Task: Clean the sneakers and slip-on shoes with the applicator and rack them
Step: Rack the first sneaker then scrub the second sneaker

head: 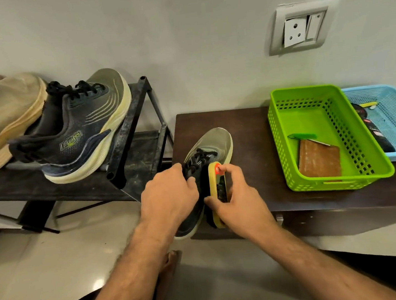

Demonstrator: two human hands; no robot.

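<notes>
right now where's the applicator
In the head view, low centre: the right hand grips the applicator against the sneaker on the dark table.

Soft, even indoor light, moderately bright, with a slight greenish-yellow cast. A small glare spot sits on the glossy floor [99,282] at seven o'clock. Shadows are faint and diffuse, darkest beneath the shoe rack [131,122] at nine o'clock. Wide-angle distortion bends the wall socket [298,27] at one o'clock and stretches the edges. Focus is fair at centre, softer and smeared toward the corners
</notes>
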